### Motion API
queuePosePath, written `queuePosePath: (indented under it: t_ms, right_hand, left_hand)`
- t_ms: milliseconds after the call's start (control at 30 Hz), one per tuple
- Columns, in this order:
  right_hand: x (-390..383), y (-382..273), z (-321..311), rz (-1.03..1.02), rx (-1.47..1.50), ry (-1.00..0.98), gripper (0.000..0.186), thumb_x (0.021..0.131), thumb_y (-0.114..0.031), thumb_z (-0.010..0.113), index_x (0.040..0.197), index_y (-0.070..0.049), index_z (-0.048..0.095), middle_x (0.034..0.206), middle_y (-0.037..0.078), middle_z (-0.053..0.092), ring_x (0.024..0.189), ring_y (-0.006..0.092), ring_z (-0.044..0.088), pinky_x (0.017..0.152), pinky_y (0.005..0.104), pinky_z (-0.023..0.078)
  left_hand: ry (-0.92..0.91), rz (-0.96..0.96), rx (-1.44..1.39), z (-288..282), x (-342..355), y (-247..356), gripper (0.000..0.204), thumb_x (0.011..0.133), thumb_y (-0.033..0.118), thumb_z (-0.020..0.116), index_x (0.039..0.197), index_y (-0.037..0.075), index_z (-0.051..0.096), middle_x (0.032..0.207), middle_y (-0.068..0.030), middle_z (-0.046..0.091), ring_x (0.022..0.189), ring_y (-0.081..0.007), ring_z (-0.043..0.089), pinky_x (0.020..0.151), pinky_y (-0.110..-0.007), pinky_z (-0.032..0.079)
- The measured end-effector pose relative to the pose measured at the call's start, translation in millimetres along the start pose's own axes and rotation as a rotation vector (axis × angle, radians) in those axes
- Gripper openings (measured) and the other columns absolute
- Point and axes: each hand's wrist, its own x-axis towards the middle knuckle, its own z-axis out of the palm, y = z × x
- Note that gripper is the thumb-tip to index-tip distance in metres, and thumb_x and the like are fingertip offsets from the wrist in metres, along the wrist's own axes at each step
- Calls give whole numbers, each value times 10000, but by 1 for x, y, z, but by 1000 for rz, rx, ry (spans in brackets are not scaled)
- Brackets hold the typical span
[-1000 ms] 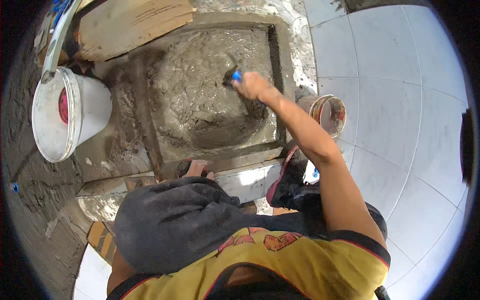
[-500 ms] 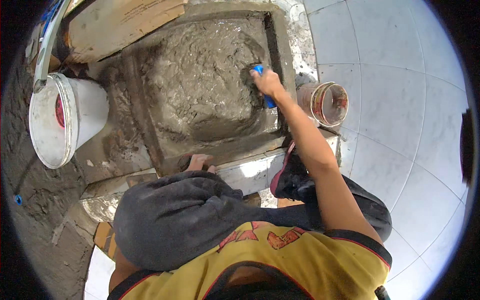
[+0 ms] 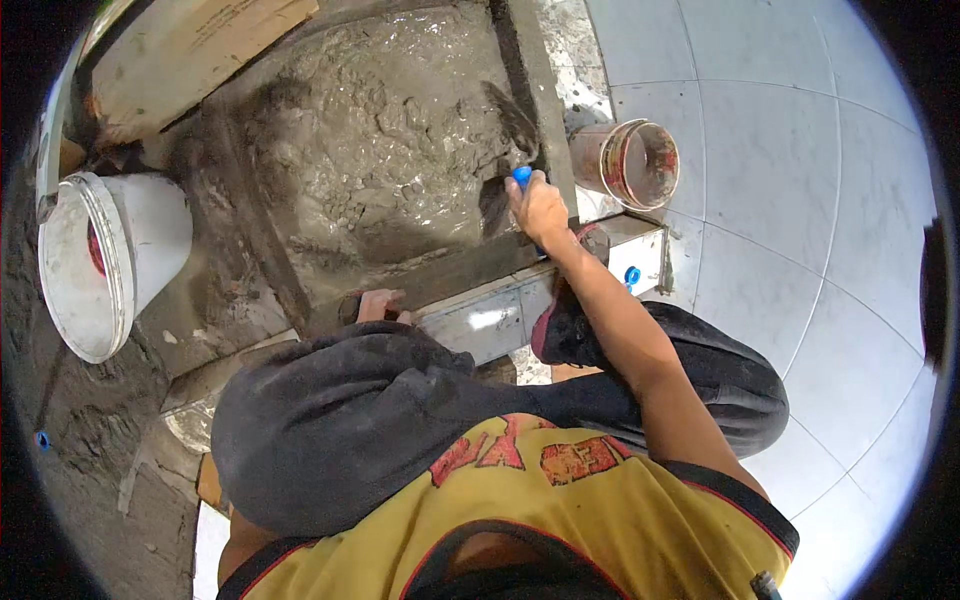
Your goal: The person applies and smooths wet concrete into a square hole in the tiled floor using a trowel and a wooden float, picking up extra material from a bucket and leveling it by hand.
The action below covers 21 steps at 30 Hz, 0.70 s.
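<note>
My right hand (image 3: 541, 212) is wrapped round the blue handle of a trowel (image 3: 522, 177). The trowel's blade is smeared grey and partly sunk, so its shape is hard to make out. It meets the wet mortar (image 3: 390, 130) near the right side of a shallow square bed, beside a dark groove. My left hand (image 3: 380, 305) rests on the bed's near edge (image 3: 440, 285), just beyond my left knee. Its fingers lie bent over the rim, partly hidden by my trouser leg, and no tool shows in them. A dark rounded thing touches that hand's left side.
A large white bucket (image 3: 160, 235) lies tilted at the left. A smaller stained bucket (image 3: 590, 160) sits right of the bed. Beyond the bed's far left corner leans a brown cardboard piece (image 3: 190, 60). Pale tiles (image 3: 760, 170) cover the right side; a blue ring (image 3: 632, 276) lies near the ledge.
My right hand has drawn the trowel toward me along the mortar's right side, turning its handle. My left hand stays at the near edge. The whole view has shifted and turned slightly.
</note>
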Motion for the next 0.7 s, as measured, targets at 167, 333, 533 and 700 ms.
queuePosePath:
  t_ms: [167, 333, 533, 700]
  right_hand:
    - [-56, 19, 96, 181, 337, 171, 552, 952, -494, 546, 936, 58, 537, 692, 257, 640, 584, 378, 679, 548, 471, 542]
    - [-55, -55, 86, 383, 926, -80, 538, 959, -449, 559, 706, 25, 546, 534, 112, 562, 452, 236, 624, 425, 370, 493]
    - [-7, -83, 36, 256, 833, -105, 571, 964, -401, 549, 620, 52, 589, 523, 191, 599, 494, 326, 663, 553, 430, 559]
    - [11, -110, 8, -141, 198, -195, 465, 935, -382, 549, 977, 77, 606, 884, 300, 675, 888, 476, 668, 821, 534, 537]
  left_hand:
    - [-10, -13, -22, 1, 0, 6, 378, 791, 138, 694, 1138, 56, 568, 1052, -113, 560, 956, -258, 604, 824, -356, 498]
    - [-4, -29, -20, -2, -2, 9, 372, 794, 149, 698, 1132, 59, 571, 1062, -116, 563, 975, -260, 604, 830, -365, 498]
    - [-7, -56, -52, 1, 2, 19, 365, 799, 162, 703, 1126, 63, 576, 1075, -119, 566, 998, -263, 604, 837, -377, 497]
    - [-7, -45, -44, 4, 6, 17, 354, 801, 162, 707, 1117, 66, 580, 1074, -119, 568, 992, -262, 607, 832, -377, 499]
